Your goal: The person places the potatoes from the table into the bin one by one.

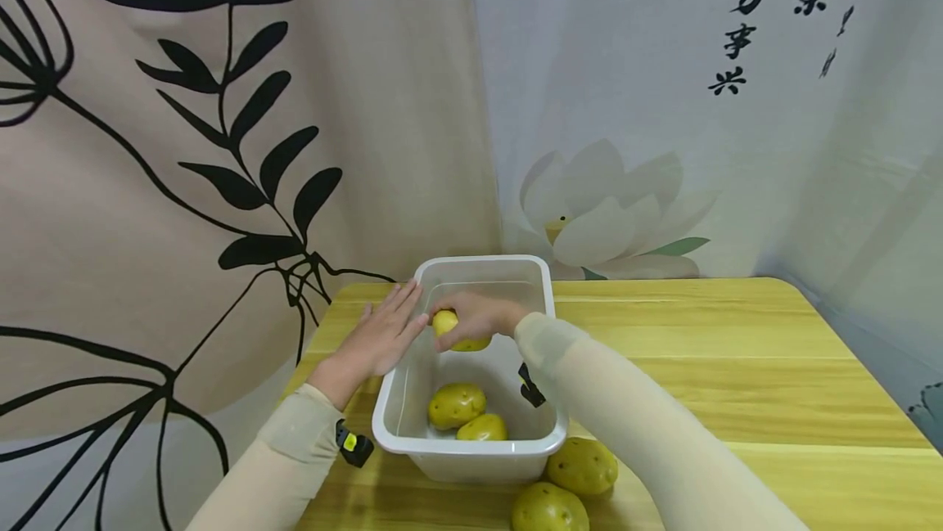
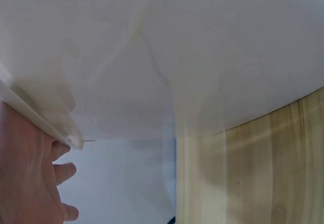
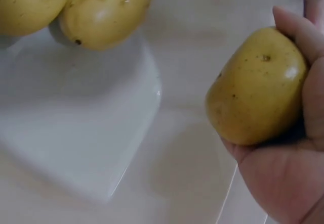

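Observation:
A yellow potato (image 1: 471, 344) is in my right hand (image 1: 482, 315), inside a white plastic tub (image 1: 471, 447). Thumb and fingers curl round that potato in the right wrist view, and it is held apart from the others. Two more potatoes (image 1: 457, 406) lie together on the tub's floor at the near end. My left hand (image 1: 378, 335) rests with straight fingers along the tub's left rim. From the left wrist, part of that hand (image 2: 28, 173) shows beside the tub's outer wall (image 2: 152, 82).
Two potatoes (image 1: 582, 466) sit on the wooden table (image 1: 707, 359) by the tub's near right corner, under my right forearm. Behind the table hangs a printed curtain (image 1: 398, 105). Each wrist wears a small black camera (image 1: 355, 444).

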Tool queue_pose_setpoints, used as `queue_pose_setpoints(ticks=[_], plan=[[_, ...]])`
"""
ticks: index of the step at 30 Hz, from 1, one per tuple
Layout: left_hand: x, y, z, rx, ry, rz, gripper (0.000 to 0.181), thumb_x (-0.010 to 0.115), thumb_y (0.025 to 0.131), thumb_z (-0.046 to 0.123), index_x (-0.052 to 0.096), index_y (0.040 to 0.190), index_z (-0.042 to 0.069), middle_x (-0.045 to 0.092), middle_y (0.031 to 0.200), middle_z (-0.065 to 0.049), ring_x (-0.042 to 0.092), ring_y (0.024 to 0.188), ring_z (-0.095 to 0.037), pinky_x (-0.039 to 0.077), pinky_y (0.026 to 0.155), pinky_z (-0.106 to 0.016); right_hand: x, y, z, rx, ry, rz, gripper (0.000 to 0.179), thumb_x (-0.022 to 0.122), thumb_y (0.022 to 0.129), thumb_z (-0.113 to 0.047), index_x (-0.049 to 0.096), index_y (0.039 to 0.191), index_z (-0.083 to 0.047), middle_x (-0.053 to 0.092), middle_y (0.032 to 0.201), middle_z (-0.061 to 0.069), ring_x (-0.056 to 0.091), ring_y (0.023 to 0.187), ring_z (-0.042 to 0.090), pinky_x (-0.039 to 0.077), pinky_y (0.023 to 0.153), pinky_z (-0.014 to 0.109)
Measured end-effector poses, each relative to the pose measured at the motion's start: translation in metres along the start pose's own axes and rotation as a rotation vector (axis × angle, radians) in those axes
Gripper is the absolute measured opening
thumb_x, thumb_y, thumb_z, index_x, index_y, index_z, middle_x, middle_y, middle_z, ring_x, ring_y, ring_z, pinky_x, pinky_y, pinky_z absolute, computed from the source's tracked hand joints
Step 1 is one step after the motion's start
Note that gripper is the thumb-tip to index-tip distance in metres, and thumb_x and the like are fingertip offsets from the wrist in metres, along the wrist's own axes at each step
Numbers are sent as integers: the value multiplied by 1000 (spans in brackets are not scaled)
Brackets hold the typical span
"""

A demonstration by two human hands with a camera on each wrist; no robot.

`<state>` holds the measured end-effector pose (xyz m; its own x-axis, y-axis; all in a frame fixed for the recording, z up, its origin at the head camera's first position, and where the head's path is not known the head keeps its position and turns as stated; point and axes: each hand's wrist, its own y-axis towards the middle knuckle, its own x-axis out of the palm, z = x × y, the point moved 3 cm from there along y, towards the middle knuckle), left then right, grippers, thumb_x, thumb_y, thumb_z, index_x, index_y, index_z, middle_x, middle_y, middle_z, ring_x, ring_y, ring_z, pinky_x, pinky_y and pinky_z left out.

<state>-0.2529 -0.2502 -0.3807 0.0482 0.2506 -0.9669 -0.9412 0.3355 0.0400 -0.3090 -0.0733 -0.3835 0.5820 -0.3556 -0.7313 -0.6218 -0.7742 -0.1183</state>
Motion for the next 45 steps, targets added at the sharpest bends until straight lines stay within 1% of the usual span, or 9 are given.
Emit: queue_pose_setpoints(ticks=[4, 10, 15, 22, 26, 31, 37, 41, 45], plan=[[0, -1, 0, 7, -3, 6, 66, 17, 102, 55, 11, 156, 18, 5, 162, -2, 0, 147, -26, 4, 109, -66, 7, 3, -3, 8, -32, -50, 51, 75, 80, -42, 61, 124, -20, 61, 101, -9, 56, 89, 12, 49, 76, 25], [1, -1, 0, 15, 0, 15, 67, 14, 102, 56, 13, 156, 17, 5, 162, -2, 2, 147, -27, 4, 109, -66, 15, 5, -2, 37, -42, -82, 48, 76, 80, -41, 62, 122, -21, 60, 100, -8, 55, 89, 12, 48, 76, 25], [0, -1, 1, 18, -2, 17, 69, 11, 100, 59, 13, 156, 18, 4, 162, 0, 1, 147, -25, 4, 110, -66, 19, 2, -2, 74, -82, -136, 48, 74, 82, -42, 62, 123, -19, 60, 99, -7, 55, 91, 13, 48, 78, 27], [-1, -2, 1, 22, -11, 24, 69, 13, 100, 59, 13, 156, 17, 6, 162, -2, 0, 147, -25, 4, 110, -66, 22, -3, -6, 96, -138, -201, 45, 74, 83, -43, 64, 121, -20, 60, 100, -8, 54, 93, 13, 46, 82, 27], [-1, -2, 2, 18, -11, 21, 69, 13, 101, 59, 13, 156, 17, 4, 161, 1, -1, 147, -24, 4, 110, -65, 23, -5, -7, 105, -134, -230, 45, 74, 82, -43, 64, 120, -20, 59, 99, -8, 54, 94, 13, 46, 82, 28], [-1, -2, 2, 12, -10, 17, 69, 14, 101, 58, 13, 156, 17, 5, 162, -1, 0, 147, -24, 4, 110, -65, 25, -6, -7, 123, -122, -277, 47, 75, 81, -44, 64, 120, -21, 59, 100, -7, 54, 95, 14, 48, 81, 28], [-3, -3, 3, 10, -8, 16, 68, 15, 101, 57, 14, 156, 16, 5, 162, -1, 1, 147, -26, 4, 110, -65, 25, -7, -8, 132, -120, -303, 47, 76, 78, -45, 64, 119, -24, 59, 102, -8, 53, 98, 14, 47, 84, 30], [-1, -2, 1, 12, -5, 20, 69, 14, 101, 58, 14, 156, 16, 6, 162, -2, 1, 147, -25, 4, 110, -65, 26, -7, -9, 132, -86, -335, 47, 79, 78, -40, 64, 120, -25, 58, 105, -8, 52, 100, 15, 47, 85, 31], [0, -2, -1, 11, -4, 21, 70, 14, 100, 59, 13, 156, 17, 6, 162, -2, 0, 147, -25, 4, 110, -65, 28, -7, -10, 111, -1, -383, 48, 81, 78, -29, 63, 121, -20, 59, 108, -6, 52, 101, 15, 48, 85, 28]])
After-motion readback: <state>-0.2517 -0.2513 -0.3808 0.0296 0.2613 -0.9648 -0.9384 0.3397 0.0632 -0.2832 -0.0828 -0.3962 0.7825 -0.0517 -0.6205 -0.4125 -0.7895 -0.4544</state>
